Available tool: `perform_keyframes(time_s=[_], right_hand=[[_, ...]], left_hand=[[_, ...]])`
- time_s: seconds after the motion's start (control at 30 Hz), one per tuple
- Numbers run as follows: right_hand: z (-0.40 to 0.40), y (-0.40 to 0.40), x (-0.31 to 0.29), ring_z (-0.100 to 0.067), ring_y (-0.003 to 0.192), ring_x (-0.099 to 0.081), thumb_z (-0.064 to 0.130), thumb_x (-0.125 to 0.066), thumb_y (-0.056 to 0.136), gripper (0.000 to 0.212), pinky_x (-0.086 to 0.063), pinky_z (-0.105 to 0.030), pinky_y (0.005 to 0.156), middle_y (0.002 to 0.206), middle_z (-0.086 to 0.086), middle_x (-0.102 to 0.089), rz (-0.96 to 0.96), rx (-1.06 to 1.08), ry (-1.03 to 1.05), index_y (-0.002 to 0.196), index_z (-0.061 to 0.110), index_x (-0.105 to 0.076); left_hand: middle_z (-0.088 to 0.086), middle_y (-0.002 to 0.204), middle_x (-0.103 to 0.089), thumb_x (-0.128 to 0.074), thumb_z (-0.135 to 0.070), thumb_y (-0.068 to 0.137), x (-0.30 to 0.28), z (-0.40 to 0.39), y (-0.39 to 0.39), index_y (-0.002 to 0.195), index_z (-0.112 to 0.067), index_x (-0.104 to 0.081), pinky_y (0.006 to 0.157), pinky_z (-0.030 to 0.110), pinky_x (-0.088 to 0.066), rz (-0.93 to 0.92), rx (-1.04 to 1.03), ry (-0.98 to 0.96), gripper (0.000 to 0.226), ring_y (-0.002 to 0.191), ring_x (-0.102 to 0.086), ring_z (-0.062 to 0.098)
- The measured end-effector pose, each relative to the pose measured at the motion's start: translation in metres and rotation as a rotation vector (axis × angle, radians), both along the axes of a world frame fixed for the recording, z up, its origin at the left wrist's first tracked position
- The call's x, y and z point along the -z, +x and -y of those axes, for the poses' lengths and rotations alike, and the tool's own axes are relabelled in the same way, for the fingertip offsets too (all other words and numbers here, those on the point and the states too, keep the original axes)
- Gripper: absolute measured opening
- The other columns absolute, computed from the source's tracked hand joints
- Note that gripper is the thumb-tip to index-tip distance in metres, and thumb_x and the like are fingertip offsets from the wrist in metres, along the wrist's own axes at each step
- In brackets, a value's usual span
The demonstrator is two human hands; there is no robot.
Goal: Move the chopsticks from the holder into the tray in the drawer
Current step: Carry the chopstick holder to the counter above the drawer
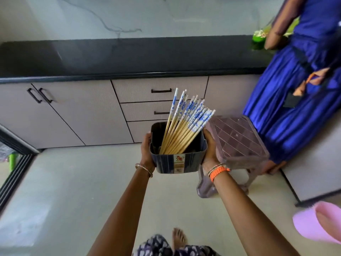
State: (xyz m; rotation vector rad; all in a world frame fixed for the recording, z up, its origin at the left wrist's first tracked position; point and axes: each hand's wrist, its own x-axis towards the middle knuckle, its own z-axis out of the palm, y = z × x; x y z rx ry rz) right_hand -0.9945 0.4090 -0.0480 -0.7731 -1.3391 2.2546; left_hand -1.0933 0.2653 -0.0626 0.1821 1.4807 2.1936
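A dark blue square holder (pixel 177 164) is carried in the air in front of the cabinets. Several wooden chopsticks (pixel 184 124) with blue-and-white patterned tops stand in it, leaning up and to the right. My left hand (pixel 147 150) grips the holder's left wall. My right hand (pixel 209 148) grips its right wall. Three drawers are shut: the top drawer (pixel 160 90), a middle drawer (pixel 147 110) and a lower one partly hidden behind the holder. No tray shows.
A black countertop (pixel 120 58) runs along the wall above the cabinets. A brown plastic stool (pixel 238 143) stands just right of the holder. A person in a blue dress (pixel 295 89) stands at the right. A pink object (pixel 317 222) shows at the lower right.
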Motion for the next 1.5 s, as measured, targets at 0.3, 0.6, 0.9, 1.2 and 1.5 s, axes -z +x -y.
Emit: perform_keyframes(time_s=[0.3, 0.6, 0.9, 1.2, 1.5], right_hand=[[-0.112, -0.177, -0.025, -0.013, 0.080, -0.068, 0.040, -0.041, 0.095, 0.036, -0.055, -0.025, 0.070, 0.083, 0.002, -0.072, -0.151, -0.012, 0.034, 0.090, 0.019, -0.070], [-0.220, -0.360, -0.049, -0.029, 0.107, -0.055, 0.038, -0.043, 0.095, 0.035, -0.040, -0.046, 0.103, 0.102, -0.009, -0.063, -0.224, 0.026, -0.037, 0.102, 0.013, -0.066], [-0.308, -0.504, -0.046, -0.032, 0.105, -0.050, 0.029, -0.047, 0.093, 0.028, -0.037, -0.045, 0.098, 0.096, -0.013, -0.060, -0.228, 0.071, -0.201, 0.090, 0.009, -0.066], [-0.357, -0.597, -0.003, -0.031, 0.098, -0.049, 0.026, -0.051, 0.083, 0.021, -0.039, -0.043, 0.090, 0.093, -0.013, -0.056, -0.153, 0.046, -0.251, 0.086, 0.009, -0.064], [-0.372, -0.625, 0.019, -0.016, 0.076, -0.060, 0.017, -0.052, 0.077, 0.015, -0.048, -0.028, 0.071, 0.074, 0.000, -0.065, -0.185, 0.104, -0.083, 0.077, 0.012, -0.066]], left_hand=[[-0.011, 0.047, -0.055, -0.029, -0.032, 0.095, -0.030, -0.110, -0.167, 0.063, -0.020, -0.050, 0.057, 0.024, -0.041, -0.041, -0.016, 0.049, 0.040, 0.051, -0.050, 0.004], [-0.012, 0.055, -0.066, -0.035, -0.037, 0.092, -0.056, -0.216, -0.344, 0.062, -0.027, -0.063, 0.060, 0.028, -0.047, -0.075, -0.037, 0.071, 0.042, 0.053, -0.061, 0.001], [-0.001, 0.072, -0.068, -0.039, -0.048, 0.085, -0.063, -0.293, -0.477, 0.075, -0.018, -0.064, 0.069, 0.032, -0.048, -0.007, -0.026, 0.029, 0.041, 0.068, -0.062, 0.013], [-0.004, 0.064, -0.071, -0.041, -0.046, 0.084, -0.031, -0.347, -0.564, 0.068, -0.020, -0.067, 0.060, 0.027, -0.051, 0.126, -0.089, -0.069, 0.040, 0.060, -0.066, 0.011], [-0.017, 0.050, -0.062, -0.037, -0.041, 0.089, 0.002, -0.359, -0.601, 0.048, -0.030, -0.064, 0.061, 0.026, -0.045, 0.086, -0.162, -0.071, 0.051, 0.051, -0.058, -0.004]])
